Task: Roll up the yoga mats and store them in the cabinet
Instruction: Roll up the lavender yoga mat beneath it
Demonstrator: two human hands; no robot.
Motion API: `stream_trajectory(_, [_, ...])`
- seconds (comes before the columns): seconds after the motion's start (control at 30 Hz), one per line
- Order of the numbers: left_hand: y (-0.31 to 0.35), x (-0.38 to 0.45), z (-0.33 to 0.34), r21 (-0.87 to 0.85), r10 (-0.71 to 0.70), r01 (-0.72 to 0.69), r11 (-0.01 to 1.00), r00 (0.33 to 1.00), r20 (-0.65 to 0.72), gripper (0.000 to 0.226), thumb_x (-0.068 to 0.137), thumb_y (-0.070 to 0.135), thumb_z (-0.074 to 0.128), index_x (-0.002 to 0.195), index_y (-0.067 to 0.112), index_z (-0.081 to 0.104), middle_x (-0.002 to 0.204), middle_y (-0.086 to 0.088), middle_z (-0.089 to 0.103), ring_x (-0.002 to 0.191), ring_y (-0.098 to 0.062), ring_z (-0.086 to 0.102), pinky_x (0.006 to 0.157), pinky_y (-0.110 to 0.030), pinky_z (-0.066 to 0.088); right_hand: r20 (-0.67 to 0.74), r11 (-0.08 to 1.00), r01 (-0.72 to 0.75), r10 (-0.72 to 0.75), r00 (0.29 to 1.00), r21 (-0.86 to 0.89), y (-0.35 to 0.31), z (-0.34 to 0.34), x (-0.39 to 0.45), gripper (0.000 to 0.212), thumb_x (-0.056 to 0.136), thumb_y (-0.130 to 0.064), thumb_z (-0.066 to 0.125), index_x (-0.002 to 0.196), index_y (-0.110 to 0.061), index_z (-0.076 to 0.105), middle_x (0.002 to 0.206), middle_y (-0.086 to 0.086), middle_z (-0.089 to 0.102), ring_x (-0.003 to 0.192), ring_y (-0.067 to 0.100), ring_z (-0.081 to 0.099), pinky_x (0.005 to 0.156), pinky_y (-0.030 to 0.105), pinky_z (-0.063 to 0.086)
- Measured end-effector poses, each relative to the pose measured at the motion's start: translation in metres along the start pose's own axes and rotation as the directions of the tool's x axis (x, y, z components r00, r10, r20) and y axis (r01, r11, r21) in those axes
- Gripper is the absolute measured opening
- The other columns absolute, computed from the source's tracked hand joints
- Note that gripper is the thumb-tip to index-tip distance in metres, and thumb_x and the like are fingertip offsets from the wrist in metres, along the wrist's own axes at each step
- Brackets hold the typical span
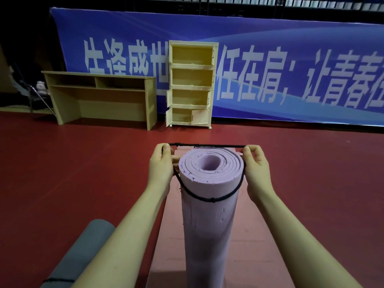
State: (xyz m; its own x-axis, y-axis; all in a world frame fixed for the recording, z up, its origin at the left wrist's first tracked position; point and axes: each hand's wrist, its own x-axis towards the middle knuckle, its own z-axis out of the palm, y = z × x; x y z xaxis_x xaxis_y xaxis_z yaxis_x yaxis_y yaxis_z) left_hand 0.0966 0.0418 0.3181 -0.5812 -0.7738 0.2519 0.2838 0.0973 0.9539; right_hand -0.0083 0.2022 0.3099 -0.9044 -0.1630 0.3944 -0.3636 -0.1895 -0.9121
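Note:
A rolled lilac yoga mat stands upright in front of me, its spiral end facing up. A black elastic band is stretched around its top: the far side spans above the roll, the near side lies across the mat's front. My left hand pinches the band at the roll's left, and my right hand pinches it at the right. A rolled grey mat with a black band lies at the lower left. The tall cream cabinet stands far ahead, its compartments open.
A pink mat lies flat on the red floor under the lilac roll. A low wooden desk stands left of the cabinet. A blue banner covers the wall behind. A chair with items sits at the far left.

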Motion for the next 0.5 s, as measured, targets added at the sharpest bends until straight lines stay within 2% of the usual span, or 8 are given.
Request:
stream_trajectory(0.13, [0.000,0.006,0.001,-0.012,-0.117,0.117,0.993,0.993,-0.006,0.025,0.104,0.021,0.033,0.084,0.011,0.046,0.065,-0.006,0.056,0.033,-0.004,0.039,0.032,-0.012,0.029,0.025,0.988,-0.132,0.130,0.991,0.082,0.002,-0.001,0.010,0.021,0.102,-0.020,0.041,0.083,-0.018,0.048,0.067,0.001,0.049,0.055,0.011,0.040,0.044,0.018,0.035])
stream_trajectory(0.2, [-0.004,0.011,0.002,-0.052,-0.186,0.186,0.981,0.982,-0.005,0.026,0.103,0.021,0.033,0.082,0.012,0.046,0.063,-0.005,0.054,0.040,-0.009,0.039,0.033,-0.011,0.028,0.024,0.964,-0.228,0.227,0.974,0.140,0.004,0.002,0.012,0.022,0.103,-0.020,0.039,0.082,-0.017,0.047,0.067,0.002,0.046,0.053,0.011,0.038,0.042,0.017,0.033])
stream_trajectory(0.3, [-0.014,0.022,0.002,-0.122,-0.303,0.303,0.945,0.953,0.020,0.027,0.103,0.021,0.034,0.083,0.011,0.049,0.066,-0.004,0.054,0.052,-0.014,0.042,0.038,-0.012,0.034,0.034,0.900,-0.343,0.346,0.937,0.269,0.013,0.008,0.013,0.022,0.103,-0.018,0.038,0.085,-0.015,0.048,0.069,0.002,0.050,0.059,0.013,0.044,0.054,0.023,0.037])
stream_trajectory(0.4, [-0.023,0.029,0.004,-0.292,-0.395,0.400,0.869,0.915,0.080,0.027,0.105,0.022,0.034,0.088,0.008,0.051,0.062,-0.004,0.060,0.052,-0.014,0.052,0.048,-0.021,0.044,0.049,0.847,-0.394,0.404,0.913,0.358,0.018,0.012,0.014,0.023,0.102,-0.013,0.041,0.082,-0.014,0.051,0.059,-0.004,0.053,0.050,0.009,0.046,0.050,0.021,0.036])
stream_trajectory(0.43, [-0.025,0.031,0.004,-0.379,-0.410,0.411,0.829,0.908,0.086,0.028,0.105,0.020,0.034,0.087,0.006,0.050,0.058,-0.005,0.061,0.047,-0.012,0.056,0.045,-0.021,0.047,0.039,0.840,-0.401,0.417,0.908,0.366,0.018,0.011,0.014,0.023,0.102,-0.013,0.042,0.081,-0.014,0.052,0.056,-0.006,0.053,0.046,0.006,0.047,0.048,0.019,0.037])
stream_trajectory(0.5, [-0.028,0.035,0.002,-0.538,-0.446,0.422,0.730,0.890,0.093,0.029,0.105,0.016,0.032,0.083,0.004,0.045,0.059,-0.010,0.062,0.043,-0.013,0.063,0.043,-0.024,0.052,0.034,0.817,-0.418,0.442,0.896,0.397,0.019,0.008,0.015,0.021,0.102,-0.013,0.042,0.083,-0.012,0.053,0.060,-0.005,0.057,0.049,0.006,0.053,0.054,0.020,0.045])
